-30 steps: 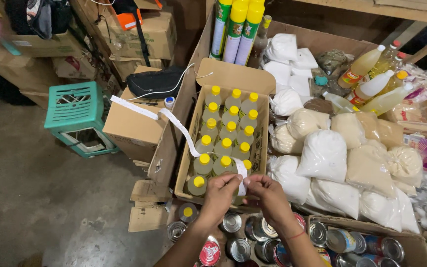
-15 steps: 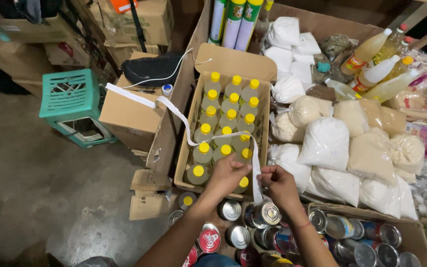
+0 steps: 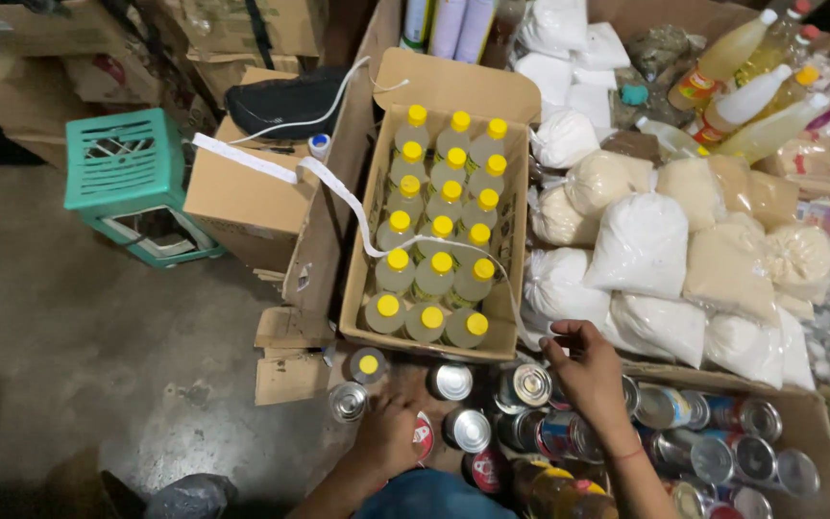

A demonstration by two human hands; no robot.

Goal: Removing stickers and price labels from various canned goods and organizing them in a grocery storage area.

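Head camera looks down on a cardboard box packed with rows of yellow-capped bottles. Right of the box lie plump white and tan bags; left of it sit a closed carton and, farther left, a green plastic crate. Below the box's near wall stand tin cans. A long white strip trails from the carton across the bottles to the right hand, whose fingertips pinch its end just past the box's near right corner. The left hand rests palm-down, fingers curled over a can below the box.
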